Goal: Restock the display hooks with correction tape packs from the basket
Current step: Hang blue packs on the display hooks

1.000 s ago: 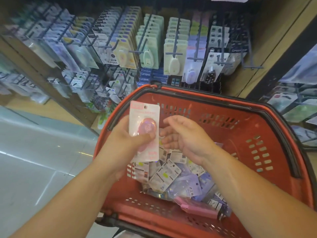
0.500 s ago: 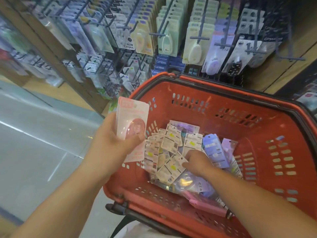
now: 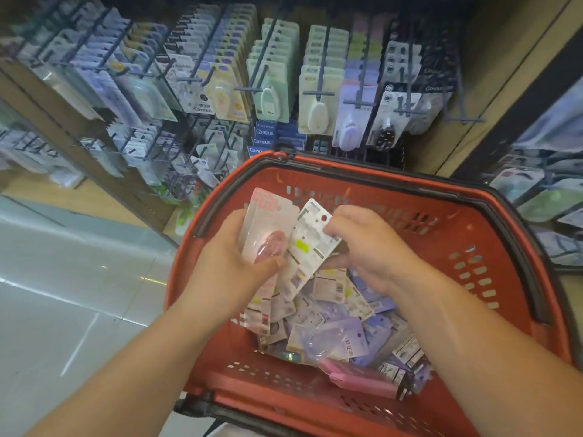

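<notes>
My left hand [image 3: 230, 263] grips a pink correction tape pack [image 3: 268, 222] above the red basket [image 3: 473, 247], thumb across its blister. My right hand [image 3: 369, 247] pinches a second pack [image 3: 310, 244], white back side up with a yellow sticker, right beside the pink one. Below both hands a heap of loose packs [image 3: 334, 323], white, lilac and pink, fills the basket's floor. Display hooks [image 3: 318, 93] with hanging packs stand beyond the basket.
A bare black hook [image 3: 463, 119] juts out at the right end of the display rack. Lower rows of small packs [image 3: 151, 146] hang to the left. A wooden shelf side [image 3: 504, 74] rises at right. Pale tiled floor [image 3: 63, 279] lies left of the basket.
My right hand has lifted out of the heap with a white-backed pack and brought it up beside the pink pack. My left hand moved slightly right over the basket.
</notes>
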### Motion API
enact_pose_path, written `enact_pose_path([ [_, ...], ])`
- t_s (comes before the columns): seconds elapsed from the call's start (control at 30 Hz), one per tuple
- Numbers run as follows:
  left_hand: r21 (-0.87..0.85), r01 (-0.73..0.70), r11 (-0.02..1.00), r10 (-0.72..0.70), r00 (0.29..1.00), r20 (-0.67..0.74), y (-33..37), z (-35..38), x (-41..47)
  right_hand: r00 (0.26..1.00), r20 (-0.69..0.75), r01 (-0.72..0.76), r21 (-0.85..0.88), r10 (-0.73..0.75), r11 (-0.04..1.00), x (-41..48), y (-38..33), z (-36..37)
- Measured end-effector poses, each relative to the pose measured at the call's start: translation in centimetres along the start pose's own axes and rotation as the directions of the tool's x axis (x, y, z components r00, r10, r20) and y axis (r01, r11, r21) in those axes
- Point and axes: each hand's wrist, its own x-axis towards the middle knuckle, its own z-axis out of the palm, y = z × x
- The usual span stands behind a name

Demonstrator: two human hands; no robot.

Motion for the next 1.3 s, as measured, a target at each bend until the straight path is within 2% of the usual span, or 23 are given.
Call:
enact_pose_path([
  [0.13,0.008,-0.021,1.0,0.02,0.997,0.076,0.9,1.2,0.6,0.998,0.065,-0.023,0.209,0.01,0.978,-1.5,-0.1,-0.1],
  [0.2,-0.054,-0.002,0.999,0.007,0.995,0.096,1.3,1.4,0.7,0.997,0.079,-0.043,0.311,0.019,0.949,-1.6,0.2,-0.7],
  [0.27,-0.143,0.031,0.989,-0.014,0.993,0.115,1.7,1.6,0.7,0.998,0.061,-0.004,0.352,-0.019,0.936,-1.6,0.6,-1.1],
  [0.33,-0.23,0.062,0.971,-0.032,0.99,0.134,2.0,1.8,0.7,0.997,0.044,0.039,0.313,-0.056,0.949,-1.7,0.9,-1.5],
  [0.57,-0.419,0.115,0.901,-0.037,0.981,0.188,2.5,2.2,0.1,0.981,0.18,0.038,0.159,-0.067,0.987,-1.9,1.8,-1.5],
  [0.7,-0.384,0.063,0.921,0.016,0.98,0.198,2.0,1.8,0.2,0.993,0.106,0.047,0.078,-0.055,0.996,-2.3,1.8,-0.1],
  [0.77,-0.367,0.061,0.928,0.014,0.98,0.199,1.5,1.6,0.3,0.99,0.123,0.065,0.038,-0.07,0.997,-2.3,1.8,0.5],
  [0.9,-0.381,0.123,0.916,-0.079,0.988,0.13,0.4,0.9,0.6,0.992,0.123,-0.004,0.19,-0.02,0.982,-0.6,2.1,0.0],
  [0.93,-0.374,0.132,0.918,-0.099,0.989,0.107,0.1,0.6,0.7,0.996,0.088,-0.013,0.152,0.0,0.988,0.2,2.7,-0.7],
  [1.0,-0.343,0.15,0.927,-0.132,0.988,0.076,-0.5,0.1,0.6,0.999,0.012,-0.04,-0.127,0.042,0.991,2.2,5.2,-2.7],
  [1.03,-0.321,0.162,0.933,-0.147,0.987,0.072,-0.8,-0.1,0.5,0.996,-0.006,-0.082,-0.321,0.084,0.944,3.2,6.8,-3.8],
  [1.07,-0.301,0.177,0.937,-0.163,0.984,0.072,-1.1,-0.3,0.4,0.989,-0.01,-0.135,-0.502,0.151,0.854,4.0,8.5,-4.9],
  [1.13,-0.286,0.208,0.935,-0.196,0.978,0.07,-1.6,-0.5,0.3,0.946,-0.006,-0.203,-0.789,0.324,0.58,5.1,11.9,-6.4],
  [1.2,-0.285,0.224,0.932,-0.214,0.975,0.069,-2.1,-0.6,0.1,0.9,-0.037,-0.18,-0.939,0.435,0.293,5.3,14.9,-6.8],
  [1.23,-0.283,0.232,0.931,-0.222,0.973,0.067,-2.2,-0.6,0.1,0.888,-0.049,-0.157,-0.966,0.456,0.203,5.3,16.0,-6.8],
  [1.3,-0.28,0.248,0.927,-0.24,0.969,0.063,-2.5,-0.6,0.0,0.879,-0.054,-0.125,-0.985,0.474,0.12,5.3,17.5,-6.6],
])
